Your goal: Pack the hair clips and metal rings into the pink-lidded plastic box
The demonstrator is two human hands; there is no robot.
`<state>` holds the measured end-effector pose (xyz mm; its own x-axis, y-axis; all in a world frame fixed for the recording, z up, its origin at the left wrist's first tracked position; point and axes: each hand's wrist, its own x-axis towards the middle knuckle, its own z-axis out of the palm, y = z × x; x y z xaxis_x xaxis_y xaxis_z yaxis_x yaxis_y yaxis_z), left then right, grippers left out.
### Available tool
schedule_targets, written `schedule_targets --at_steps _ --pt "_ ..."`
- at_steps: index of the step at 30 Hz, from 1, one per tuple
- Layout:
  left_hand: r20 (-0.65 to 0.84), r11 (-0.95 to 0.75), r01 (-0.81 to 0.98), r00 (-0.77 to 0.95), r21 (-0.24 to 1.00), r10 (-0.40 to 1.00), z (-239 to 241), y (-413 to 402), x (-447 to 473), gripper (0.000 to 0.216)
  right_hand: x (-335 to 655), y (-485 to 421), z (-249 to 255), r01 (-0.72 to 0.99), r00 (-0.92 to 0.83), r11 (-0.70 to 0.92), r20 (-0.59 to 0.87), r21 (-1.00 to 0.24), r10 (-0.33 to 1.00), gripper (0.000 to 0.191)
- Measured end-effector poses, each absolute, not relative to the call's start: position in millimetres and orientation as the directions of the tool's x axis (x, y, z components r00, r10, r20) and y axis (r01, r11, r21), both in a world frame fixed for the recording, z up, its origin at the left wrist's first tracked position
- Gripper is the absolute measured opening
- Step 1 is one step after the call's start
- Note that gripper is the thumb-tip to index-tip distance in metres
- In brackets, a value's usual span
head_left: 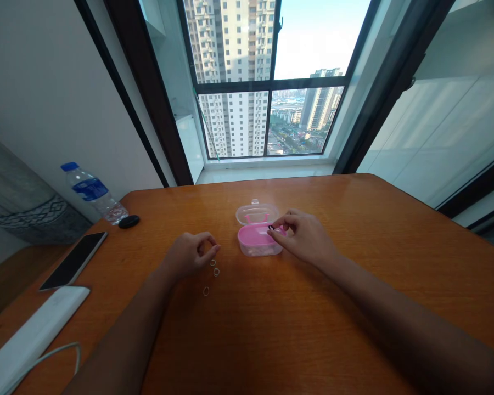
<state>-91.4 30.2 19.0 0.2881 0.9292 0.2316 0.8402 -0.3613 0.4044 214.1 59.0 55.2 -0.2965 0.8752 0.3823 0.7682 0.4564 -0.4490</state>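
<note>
Forearms (379, 299), nearest the camera, extended across the bench (247, 345) from its near side. Left to right: a long white device (37, 329) and a phone (74, 260) lay slantwise along the left edge; a bottle (91, 187) and a black disc (129, 221) occupied the far left corner. Left hand (189, 255): fingers curled, thumb and forefinger tips close together; any grip could not be told. Three pale rings (216, 272) lay just beside, toward the near edge, round and without long axis. Oval pink box (258, 249): uncovered between the hands, long axis running left to right, roughly parallel to the far edge; its clear lid (241, 215) lay on that side, tab pointing toward the far edge. Right hand (307, 233): nearer the box; thumb and forefinger pinched a small dark item (270, 227) over its right half, most of the box lying leftward of these fingertips.
</note>
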Motion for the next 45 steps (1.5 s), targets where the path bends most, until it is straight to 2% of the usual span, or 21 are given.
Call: schedule_targets --at_steps 6,11,14,17,21,24,28,36,45 --pt "0.09 -0.282 0.89 0.268 0.358 0.959 19.8 33.8 -97.8 0.025 202.0 77.6 72.1 0.912 -0.3 0.332 0.159 -0.24 0.94 0.023" --pt "0.0 -0.235 0.915 0.248 0.328 0.969 23.8 30.3 -99.7 0.012 201.8 77.5 84.5 0.935 -0.304 0.317 0.104 -0.156 0.947 0.027" --pt "-0.06 -0.229 0.903 0.268 0.363 0.962 22.6 29.5 -103.8 0.01 198.7 64.3 89.0 0.914 -0.334 0.368 0.2 -0.171 0.921 0.027" --pt "-0.101 -0.228 0.88 0.294 0.416 0.95 20.0 30.1 -107.1 0.015 184.6 36.3 80.5 0.835 -0.429 0.496 0.282 -0.239 0.858 0.025" --pt "-0.117 -0.234 0.864 0.315 0.445 0.942 17.8 31.4 -105.9 0.02 151.6 -0.3 49.3 0.701 -0.618 0.649 0.204 -0.296 0.759 0.02" --pt "-0.124 -0.245 0.857 0.332 0.453 0.935 17.8 31.2 -101.9 0.019 128.3 -7.4 26.9 0.713 -0.62 0.619 0.118 -0.328 0.776 0.02" --pt "-0.138 -0.245 0.849 0.344 0.468 0.929 17.5 29.9 -98.1 0.018 109.8 1.2 14.6 0.76 -0.549 0.543 0.094 -0.357 0.831 0.026" --pt "-0.132 -0.261 0.827 0.369 0.498 0.92 14.5 29.7 -95.7 0.015 104.7 1.9 15.4 0.758 -0.565 0.555 0.079 -0.344 0.821 0.022" --pt "-0.136 -0.274 0.819 0.389 0.504 0.911 12.0 29.8 -95.7 0.015 125.8 -0.1 13.1 0.735 -0.576 0.583 0.135 -0.345 0.806 0.019"
